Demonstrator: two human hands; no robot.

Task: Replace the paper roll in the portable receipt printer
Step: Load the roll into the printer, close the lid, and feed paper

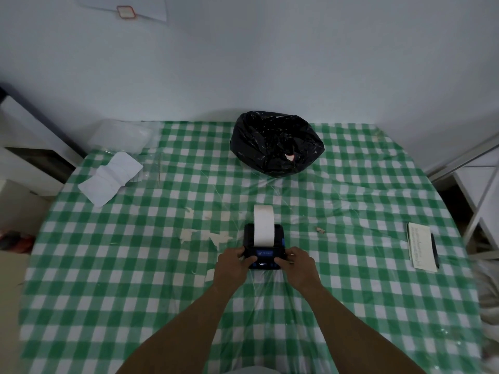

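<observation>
A small black receipt printer (pixel 263 248) with a blue label sits on the green checked table near the middle. A strip of white paper (pixel 263 225) rises from its slot and curls away toward the far side. My left hand (pixel 234 265) grips the printer's near left corner, fingers wrapped on its side. My right hand (pixel 298 263) holds the near right corner the same way. Both thumbs rest on the front panel. The inside of the printer and any roll in it are hidden.
A black plastic bag (pixel 275 143) stands open at the far middle. Crumpled white paper (pixel 110 178) and clear plastic packaging (pixel 121 136) lie at the far left. A notepad (pixel 421 247) with a pen (pixel 434 249) lies at the right. The table (pixel 135 265) has a clear plastic cover.
</observation>
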